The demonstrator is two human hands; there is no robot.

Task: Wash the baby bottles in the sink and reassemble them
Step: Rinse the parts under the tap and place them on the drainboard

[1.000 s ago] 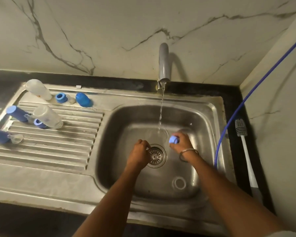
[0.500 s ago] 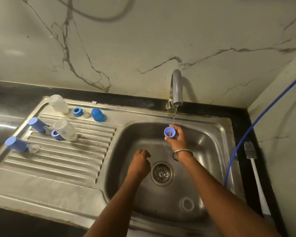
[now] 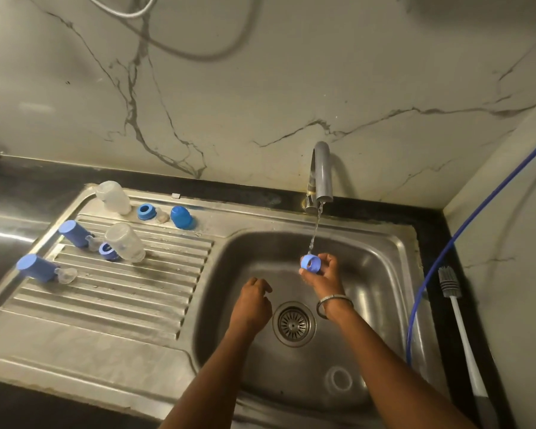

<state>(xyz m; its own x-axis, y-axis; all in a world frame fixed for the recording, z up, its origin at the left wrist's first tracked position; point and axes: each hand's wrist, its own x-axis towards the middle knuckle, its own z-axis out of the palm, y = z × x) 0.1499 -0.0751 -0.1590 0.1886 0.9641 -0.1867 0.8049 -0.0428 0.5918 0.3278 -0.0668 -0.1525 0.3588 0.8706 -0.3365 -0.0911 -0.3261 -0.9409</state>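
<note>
A small blue plastic screw ring is pinched in the curled fingers of the right hand, directly under the thin water stream from the grey tap, its open axis tipped leftward. The left hand, loosely curled and holding nothing, is held just beside it, lower and to the left, over the steel sink.

The sink is brushed steel with a dull sheen, ridged on the drainboard at left. The tap looks matt grey. The bottles are cloudy clear plastic, the caps smooth blue plastic. Behind, the wall is veined, polished marble.
</note>
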